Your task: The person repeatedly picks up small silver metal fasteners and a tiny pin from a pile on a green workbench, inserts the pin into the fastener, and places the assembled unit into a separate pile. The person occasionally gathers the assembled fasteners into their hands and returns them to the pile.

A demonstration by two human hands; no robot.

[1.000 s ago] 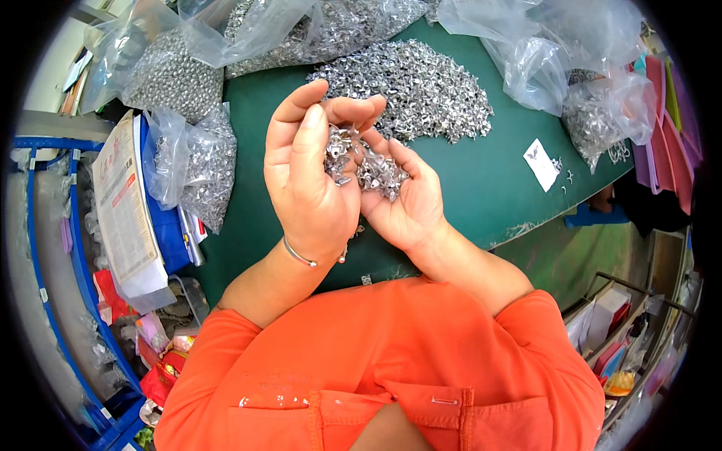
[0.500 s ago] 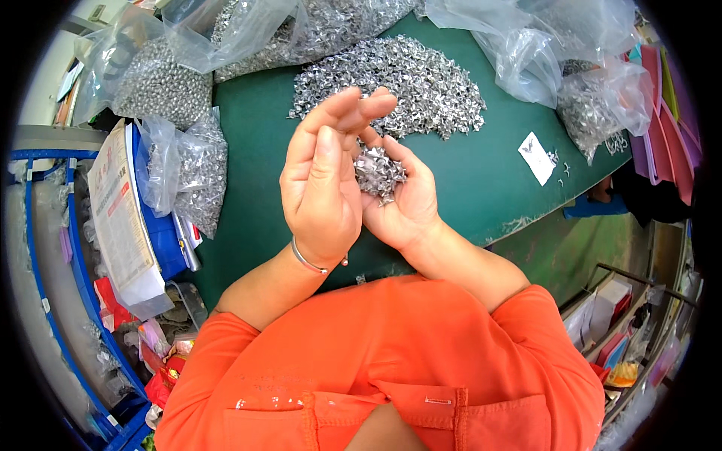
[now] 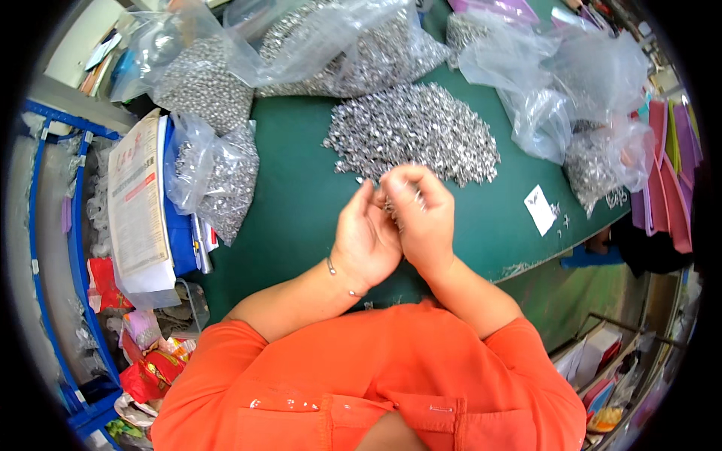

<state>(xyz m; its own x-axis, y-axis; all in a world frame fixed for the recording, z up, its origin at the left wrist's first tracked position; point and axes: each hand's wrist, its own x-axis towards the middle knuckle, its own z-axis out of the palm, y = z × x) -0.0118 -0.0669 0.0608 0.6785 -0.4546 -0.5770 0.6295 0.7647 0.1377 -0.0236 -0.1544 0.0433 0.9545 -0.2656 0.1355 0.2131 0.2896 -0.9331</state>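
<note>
On the table (image 3: pixel 289 188), at left, I note a bag (image 3: pixel 233 177) confining its contents; left hand (image 3: pixel 368 246) cupped open, apparently against spillage; metal parts (image 3: pixel 392 213) between both hands; pile (image 3: pixel 417 131) just beyond; right hand (image 3: pixel 427 233) curled around parts.

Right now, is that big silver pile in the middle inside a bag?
No, the pile of metal pieces lies loose on the green table.

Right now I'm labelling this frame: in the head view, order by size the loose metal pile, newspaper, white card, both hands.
1. Loose metal pile
2. Newspaper
3. Left hand, right hand: look alike, unranked
4. White card
</note>
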